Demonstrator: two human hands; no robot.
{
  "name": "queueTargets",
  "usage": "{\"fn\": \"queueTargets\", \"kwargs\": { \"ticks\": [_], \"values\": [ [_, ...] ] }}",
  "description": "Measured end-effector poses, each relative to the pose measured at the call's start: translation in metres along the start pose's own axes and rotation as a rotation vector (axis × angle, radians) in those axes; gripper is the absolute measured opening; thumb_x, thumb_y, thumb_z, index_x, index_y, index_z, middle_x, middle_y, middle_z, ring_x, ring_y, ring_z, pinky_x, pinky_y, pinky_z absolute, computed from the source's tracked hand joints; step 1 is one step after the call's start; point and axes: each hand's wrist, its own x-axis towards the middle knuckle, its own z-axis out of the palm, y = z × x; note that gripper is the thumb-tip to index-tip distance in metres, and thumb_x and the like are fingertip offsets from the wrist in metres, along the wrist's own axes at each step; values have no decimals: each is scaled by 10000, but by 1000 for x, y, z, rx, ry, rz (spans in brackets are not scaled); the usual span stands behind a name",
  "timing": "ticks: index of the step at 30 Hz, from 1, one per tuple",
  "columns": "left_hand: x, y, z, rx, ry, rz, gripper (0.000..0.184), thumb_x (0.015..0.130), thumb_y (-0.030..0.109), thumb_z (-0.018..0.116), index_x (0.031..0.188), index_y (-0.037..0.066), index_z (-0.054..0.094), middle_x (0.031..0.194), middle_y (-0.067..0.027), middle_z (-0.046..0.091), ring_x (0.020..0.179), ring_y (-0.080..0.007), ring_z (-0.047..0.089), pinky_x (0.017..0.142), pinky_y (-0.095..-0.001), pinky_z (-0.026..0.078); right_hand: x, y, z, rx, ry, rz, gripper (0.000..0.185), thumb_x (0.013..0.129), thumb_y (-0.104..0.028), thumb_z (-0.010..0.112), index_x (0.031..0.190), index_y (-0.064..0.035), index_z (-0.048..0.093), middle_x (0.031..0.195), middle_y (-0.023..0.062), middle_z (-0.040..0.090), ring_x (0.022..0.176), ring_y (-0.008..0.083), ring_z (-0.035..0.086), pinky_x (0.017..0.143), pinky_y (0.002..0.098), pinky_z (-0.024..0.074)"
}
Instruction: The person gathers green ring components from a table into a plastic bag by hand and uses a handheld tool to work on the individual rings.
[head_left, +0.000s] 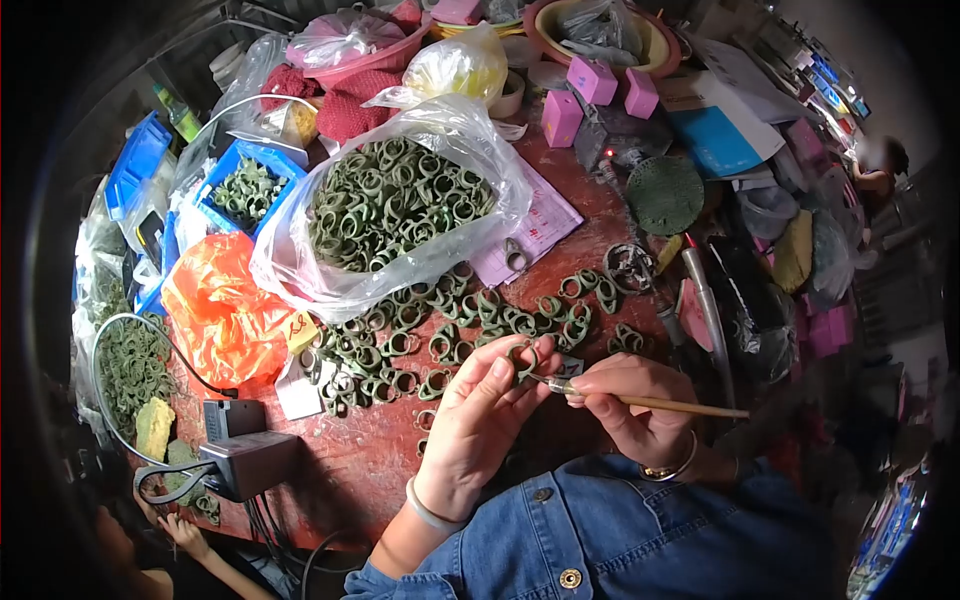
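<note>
My left hand (480,410) pinches a dark green ring (523,358) between thumb and fingers above the table's front edge. In my right hand (640,395) is a thin tool with a wooden handle (690,406) and a metal collar; its fine tip reaches the ring, and I cannot make out its exact kind. Many similar green rings (400,350) lie loose just beyond my hands. Behind them, a clear plastic bag (510,190) stands open, filled with more such rings (400,205).
A black power adapter (250,465) with cables sits at left. Nearby are an orange plastic bag (225,310) and a blue bin (290,165). Pink blocks (592,80), a round green disc (665,195) and a metal pen-like tool (708,300) stand right. Another person's hand (185,535) shows lower left.
</note>
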Motion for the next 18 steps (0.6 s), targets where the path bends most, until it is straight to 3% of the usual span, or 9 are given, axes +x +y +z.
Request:
{"fn": "queueTargets", "kwargs": {
  "ticks": [6, 8, 14, 16, 18],
  "values": [
    [0, -3, -2, -47, -17, -25, 320, 1034, 240, 603, 1317, 95, 569, 1348, -103, 617, 1276, -259, 586, 1054, -381, 495, 1, 5, 4, -55, -49, -79, 238, 904, -7, 734, 1138, -5, 689, 946, 109, 710, 809, 245, 703, 718, 329, 578],
    [1, -2, -2, -70, 18, -38, 314, 1029, 242, 612, 1306, 97, 578, 1325, -87, 632, 1262, -246, 590, 1054, -380, 497, 2, 5, 4, -201, 11, -115, 138, 953, -35, 684, 1080, 19, 678, 916, 111, 701, 821, 238, 700, 725, 320, 575],
    [1, -3, -4, -138, -14, -38, 298, 1036, 206, 601, 1298, 64, 590, 1336, -116, 626, 1282, -256, 583, 1092, -377, 477, 6, 5, 5, -34, -92, -68, 125, 956, -53, 688, 1058, 20, 685, 927, 121, 708, 801, 225, 699, 715, 318, 577],
    [1, -3, -4, -132, 1, -27, 296, 1036, 203, 599, 1298, 64, 590, 1340, -115, 624, 1286, -258, 580, 1096, -380, 474, 3, 13, 4, -94, -35, -48, 243, 900, -5, 735, 1139, 12, 691, 970, 111, 720, 831, 234, 711, 729, 321, 586],
    [2, -5, -5, -125, 17, -18, 294, 1037, 200, 598, 1297, 64, 590, 1343, -114, 622, 1290, -259, 577, 1099, -383, 472, 2, 11, 5, -150, -20, -73, 236, 901, -2, 733, 1133, 12, 695, 972, 112, 720, 832, 235, 711, 725, 320, 584]
  ]
}}
